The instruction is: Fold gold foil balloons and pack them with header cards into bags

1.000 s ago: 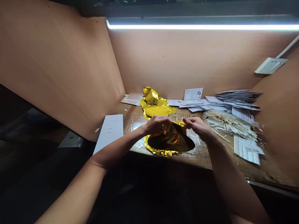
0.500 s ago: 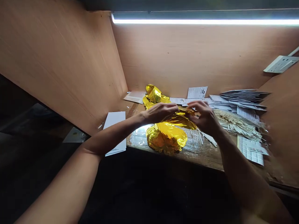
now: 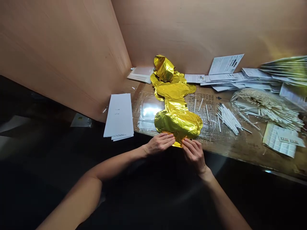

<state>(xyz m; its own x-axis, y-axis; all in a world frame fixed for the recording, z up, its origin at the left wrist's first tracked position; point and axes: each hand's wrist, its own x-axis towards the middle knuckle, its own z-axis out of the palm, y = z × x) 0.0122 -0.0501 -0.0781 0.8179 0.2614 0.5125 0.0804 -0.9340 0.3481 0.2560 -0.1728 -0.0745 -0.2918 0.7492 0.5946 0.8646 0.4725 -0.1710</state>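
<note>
A flat, crinkled gold foil balloon (image 3: 178, 123) lies at the front edge of the table, its near end reaching to the edge. My left hand (image 3: 160, 143) has its fingers pressed together on the near left part of the foil, the thumb hidden. Close beside it, my right hand (image 3: 193, 153) grips the near right part between bent fingers and thumb. A short strip of foil shows between the hands. Behind it, more gold foil (image 3: 171, 88) spreads toward the back wall, with a crumpled foil piece (image 3: 164, 67) on top.
White cards (image 3: 118, 115) lie at the left edge. Loose white sticks (image 3: 229, 118) are right of the foil, beside a clear bag of sticks (image 3: 271, 107). Printed sheets (image 3: 280, 140) lie at the right front. Stacked leaflets (image 3: 240, 80) line the wooden back wall (image 3: 192, 35).
Both hands have come down and toward me, from holding foil raised above the table to the balloon's near end at the table edge. The view has tilted downward.
</note>
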